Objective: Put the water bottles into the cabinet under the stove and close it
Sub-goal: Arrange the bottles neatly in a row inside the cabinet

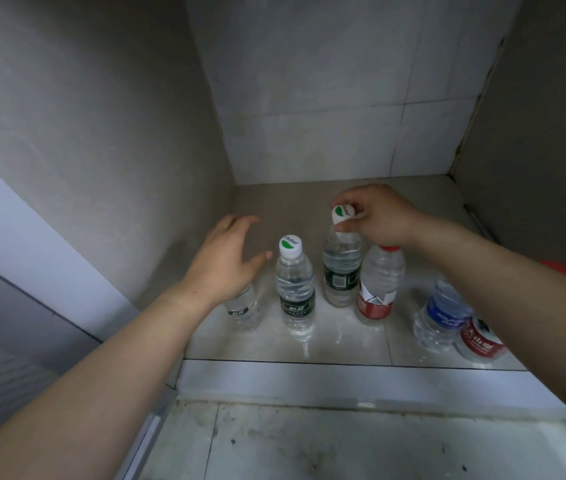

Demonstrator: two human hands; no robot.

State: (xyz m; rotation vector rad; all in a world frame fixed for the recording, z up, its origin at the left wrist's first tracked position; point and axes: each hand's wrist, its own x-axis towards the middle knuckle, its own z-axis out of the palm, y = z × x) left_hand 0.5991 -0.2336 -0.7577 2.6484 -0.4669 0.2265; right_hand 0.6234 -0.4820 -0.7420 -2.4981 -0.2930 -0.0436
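Several clear water bottles stand on the cabinet floor (309,199). My right hand (375,216) pinches the white-and-green cap of a dark-labelled bottle (341,271), which leans slightly. To its left stands another dark-labelled bottle (296,289) with a white cap. My left hand (226,258) hovers with relaxed fingers above a small bottle (245,308), mostly hiding it. A red-labelled bottle (378,289) stands under my right wrist. A blue-labelled bottle (439,317) and a second red-labelled bottle (478,341) sit partly hidden beneath my right forearm.
The cabinet has a grey left wall (101,133), a tiled back wall (326,98) and a right wall (534,133). A raised tiled sill (309,379) runs along the front. Dirty floor tiles (309,445) lie below it. A red cap (555,266) shows at far right.
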